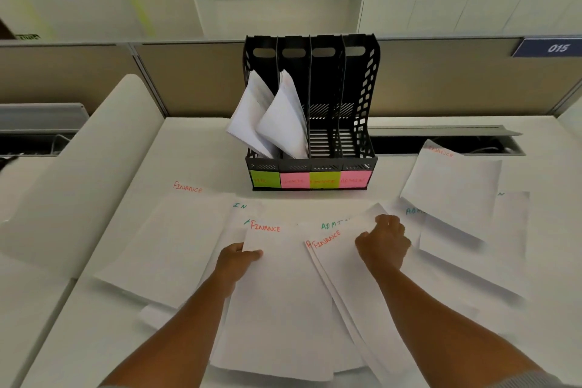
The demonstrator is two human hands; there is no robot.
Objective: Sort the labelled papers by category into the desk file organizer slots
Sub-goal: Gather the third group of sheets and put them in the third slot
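Four slots made up the black file organizer, which stood upright at the back of the white surface. Coloured sticky labels ran along its front: green, pink, yellow-green, pink. Writing on them was too blurred to read with certainty. The two left slots each held a sheaf of white papers, leaning forward and to the left; the two right slots showed only bare slatted floor.

Loose sheets lay spread over the near surface, overlapping. One at far left was headed FINANCE in red. Another FINANCE sheet lay at right, near the organizer, tilted, on top of sheets with partly covered blue-green headings.

The left hand was closed on the upper left edge of a FINANCE sheet, thumb on top and fingers beneath. That sheet lay on top of others in the middle of the spread.

The right hand was curled, fingers bent down on the upper right part of a second, tilted FINANCE sheet lying just beside the first. Whether it pinched the paper or merely pressed it, I could not tell. An ADMIN heading in green peeked out above, between the two hands.
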